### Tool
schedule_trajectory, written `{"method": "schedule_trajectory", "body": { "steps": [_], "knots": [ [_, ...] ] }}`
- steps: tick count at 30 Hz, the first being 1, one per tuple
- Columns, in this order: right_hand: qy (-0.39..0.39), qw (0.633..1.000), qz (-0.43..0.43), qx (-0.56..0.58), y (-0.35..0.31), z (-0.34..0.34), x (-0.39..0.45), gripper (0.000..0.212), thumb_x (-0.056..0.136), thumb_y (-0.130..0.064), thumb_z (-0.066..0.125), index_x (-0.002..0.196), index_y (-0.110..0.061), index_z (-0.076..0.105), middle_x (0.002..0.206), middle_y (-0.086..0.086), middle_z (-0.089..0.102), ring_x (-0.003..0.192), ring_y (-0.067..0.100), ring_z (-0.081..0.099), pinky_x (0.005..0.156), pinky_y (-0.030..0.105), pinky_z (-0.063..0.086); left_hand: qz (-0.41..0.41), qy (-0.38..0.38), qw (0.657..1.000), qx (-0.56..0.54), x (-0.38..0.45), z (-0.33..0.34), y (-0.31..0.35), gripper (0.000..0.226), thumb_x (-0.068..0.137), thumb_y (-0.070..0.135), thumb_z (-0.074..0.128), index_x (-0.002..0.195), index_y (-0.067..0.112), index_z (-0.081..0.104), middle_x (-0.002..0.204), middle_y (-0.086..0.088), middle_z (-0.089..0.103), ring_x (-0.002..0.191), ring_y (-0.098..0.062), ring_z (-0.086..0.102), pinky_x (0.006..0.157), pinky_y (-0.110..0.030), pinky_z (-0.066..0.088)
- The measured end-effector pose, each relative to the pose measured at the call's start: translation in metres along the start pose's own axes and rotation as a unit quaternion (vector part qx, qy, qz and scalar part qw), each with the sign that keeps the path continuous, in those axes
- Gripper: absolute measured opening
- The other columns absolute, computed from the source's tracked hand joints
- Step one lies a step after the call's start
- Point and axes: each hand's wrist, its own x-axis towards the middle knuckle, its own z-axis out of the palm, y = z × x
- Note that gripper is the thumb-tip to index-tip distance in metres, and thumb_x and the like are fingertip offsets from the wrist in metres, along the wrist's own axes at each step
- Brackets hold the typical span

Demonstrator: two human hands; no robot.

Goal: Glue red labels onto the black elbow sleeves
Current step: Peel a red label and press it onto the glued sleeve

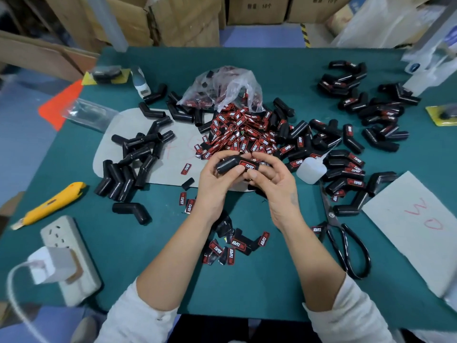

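Both hands are holding one black elbow sleeve (228, 164) above the green table (259, 288), just in front of the heap of loose red labels (243, 134). The left hand (217, 179) is gripping the sleeve from below, fingers curled around it. The right hand (268, 175) is pinching its labelled end, thumb pressing the red label (248, 166) against the sleeve.

My one head-worn camera looks forward and steeply down, close above my left hand (214, 175) and right hand (270, 177), the table (259, 280) spreading beyond them.
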Motion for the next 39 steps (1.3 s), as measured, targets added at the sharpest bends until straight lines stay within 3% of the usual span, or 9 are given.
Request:
{"method": "schedule_trajectory", "body": {
  "steps": [4, 10, 14, 19, 24, 30, 34, 37, 39],
  "knots": [
    [0.005, 1.000, -0.003, 0.000, -0.0016, -0.0005, 0.0000, 0.035, 0.088, -0.019, 0.083, 0.120, -0.031, 0.074, 0.105, 0.008, 0.081, 0.095, 0.019, 0.076, 0.084, 0.028, 0.059, 0.009, 0.002, 1.000, 0.011, -0.0011, 0.0006, -0.0009, 0.028, 0.087, 0.015, 0.081, 0.112, 0.024, 0.073, 0.108, -0.001, 0.079, 0.093, -0.016, 0.076, 0.079, -0.029, 0.061],
    [0.011, 1.000, -0.004, 0.006, -0.0046, 0.0018, -0.0011, 0.035, 0.084, -0.024, 0.084, 0.117, -0.033, 0.076, 0.099, 0.006, 0.081, 0.091, 0.017, 0.077, 0.083, 0.027, 0.059, 0.027, 0.011, 0.998, 0.047, -0.0004, 0.0016, -0.0012, 0.028, 0.088, 0.011, 0.080, 0.109, 0.028, 0.074, 0.107, 0.001, 0.079, 0.098, -0.016, 0.074, 0.083, -0.029, 0.061],
    [0.016, 1.000, -0.003, 0.008, -0.0050, 0.0016, -0.0017, 0.035, 0.084, -0.023, 0.084, 0.117, -0.032, 0.076, 0.098, 0.004, 0.080, 0.091, 0.017, 0.076, 0.082, 0.026, 0.058, 0.022, 0.015, 0.998, 0.049, -0.0013, 0.0030, -0.0002, 0.028, 0.085, 0.015, 0.082, 0.108, 0.029, 0.075, 0.112, -0.008, 0.078, 0.098, -0.024, 0.074, 0.087, -0.034, 0.061],
    [0.023, 1.000, -0.004, 0.011, -0.0068, 0.0018, -0.0012, 0.033, 0.087, -0.016, 0.082, 0.113, -0.035, 0.077, 0.100, 0.003, 0.080, 0.089, 0.017, 0.075, 0.083, 0.026, 0.058, 0.022, 0.026, 0.997, 0.076, 0.0011, 0.0033, -0.0021, 0.028, 0.083, 0.018, 0.084, 0.106, 0.032, 0.075, 0.105, -0.001, 0.078, 0.095, -0.015, 0.074, 0.081, -0.025, 0.059],
    [0.035, 0.999, 0.009, 0.016, -0.0085, 0.0014, 0.0019, 0.034, 0.085, -0.014, 0.081, 0.110, -0.037, 0.078, 0.092, 0.004, 0.079, 0.087, 0.017, 0.075, 0.084, 0.028, 0.060, 0.024, 0.033, 0.995, 0.092, 0.0047, 0.0059, -0.0011, 0.028, 0.079, 0.027, 0.086, 0.104, 0.035, 0.075, 0.106, 0.000, 0.079, 0.097, -0.014, 0.074, 0.083, -0.026, 0.059],
    [0.016, 1.000, -0.005, 0.012, -0.0076, 0.0000, 0.0039, 0.031, 0.088, -0.017, 0.083, 0.117, -0.027, 0.075, 0.108, 0.008, 0.079, 0.093, 0.018, 0.075, 0.086, 0.027, 0.059, 0.024, 0.039, 0.994, 0.097, 0.0067, 0.0074, 0.0006, 0.028, 0.077, 0.028, 0.086, 0.101, 0.037, 0.076, 0.105, 0.001, 0.078, 0.096, -0.015, 0.073, 0.086, -0.031, 0.060],
    [0.021, 1.000, -0.002, 0.003, -0.0081, 0.0002, 0.0039, 0.032, 0.088, -0.017, 0.083, 0.116, -0.030, 0.076, 0.105, 0.006, 0.079, 0.089, 0.016, 0.074, 0.084, 0.025, 0.059, 0.025, 0.025, 0.994, 0.099, 0.0055, 0.0090, 0.0038, 0.028, 0.079, 0.024, 0.085, 0.104, 0.035, 0.076, 0.105, 0.003, 0.078, 0.095, -0.013, 0.074, 0.084, -0.027, 0.059],
    [0.023, 1.000, -0.007, 0.003, -0.0091, 0.0006, 0.0054, 0.033, 0.089, -0.011, 0.081, 0.114, -0.033, 0.077, 0.101, 0.003, 0.080, 0.086, 0.015, 0.073, 0.081, 0.024, 0.058, 0.023, 0.032, 0.995, 0.096, 0.0050, 0.0085, 0.0033, 0.030, 0.079, 0.024, 0.085, 0.106, 0.031, 0.075, 0.111, -0.010, 0.077, 0.098, -0.023, 0.073, 0.093, -0.040, 0.060],
    [0.023, 1.000, -0.010, 0.002, -0.0063, -0.0002, 0.0054, 0.034, 0.090, -0.009, 0.079, 0.114, -0.033, 0.077, 0.101, 0.004, 0.080, 0.087, 0.015, 0.074, 0.081, 0.024, 0.058, 0.025, 0.033, 0.994, 0.103, 0.0051, 0.0077, 0.0022, 0.029, 0.080, 0.021, 0.085, 0.106, 0.030, 0.075, 0.111, -0.010, 0.077, 0.098, -0.022, 0.073, 0.093, -0.040, 0.060]
  ]
}}
